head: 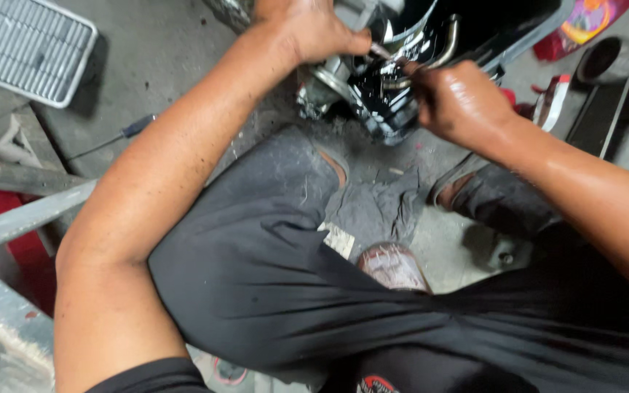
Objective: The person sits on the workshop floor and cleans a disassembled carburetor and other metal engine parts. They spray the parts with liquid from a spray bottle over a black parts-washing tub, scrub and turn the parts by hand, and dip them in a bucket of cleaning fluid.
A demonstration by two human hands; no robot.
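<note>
Your knees and dark trousers (pixel 271 276) fill the near ground, leaving only a narrow strip of grey rag (pixel 380 207) and concrete between them. Beyond, your left hand (pixel 314 29) is curled tight over the top of the black, chrome-trimmed engine part (pixel 380 94). Your right hand (pixel 460 102) pinches a thin metal piece against its right edge. A screwdriver (pixel 111 142) lies on open floor, far left.

**Count of things in view**

Two hands are showing: a left hand (pixel 314 29) and a right hand (pixel 456 102). One black engine assembly (pixel 394 80) is sitting on the concrete floor. One screwdriver (pixel 111 142) is lying there. One white grille (pixel 27 45), one metal can (pixel 609 58) and one dark rag (pixel 380 207) are lying around.
</note>
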